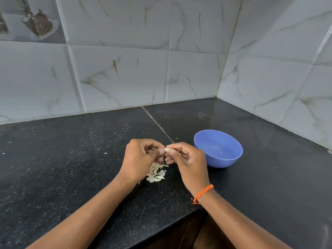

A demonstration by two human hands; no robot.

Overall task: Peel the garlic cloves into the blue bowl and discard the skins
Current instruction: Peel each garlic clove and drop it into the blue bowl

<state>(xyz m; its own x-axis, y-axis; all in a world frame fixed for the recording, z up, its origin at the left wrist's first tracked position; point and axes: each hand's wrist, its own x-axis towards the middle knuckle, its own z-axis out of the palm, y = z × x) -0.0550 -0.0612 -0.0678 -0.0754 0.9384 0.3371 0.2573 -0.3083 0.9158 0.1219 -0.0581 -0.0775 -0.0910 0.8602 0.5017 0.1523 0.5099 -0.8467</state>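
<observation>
Black speckled stone: the countertop (pixel 71 159) is carrying everything, and the blue bowl (pixel 218 148) is being taken as the landmark.
Orange cord: a wristband (pixel 203 193) is being worn on the right wrist, nearer than the bowl.
Skins: a small pale heap of garlic skins (pixel 156 172) is lying on the stone, left of the bowl and a little nearer.
Right hand (pixel 186 159): its fingers are curled and the clove is being pinched at one end, just left of the bowl.
Left hand (pixel 142 157): its fingers are curled too, and the clove's other end is being pinched.
Garlic clove (pixel 166 150): it is being held above the skins, level with the bowl's rim, just to its left.
Handling: the clove is being judged light, firm and slippery once bare; the skin is papery and tears easily, so the ends are best gripped.
Bowl: no cloves are being seen inside.
</observation>
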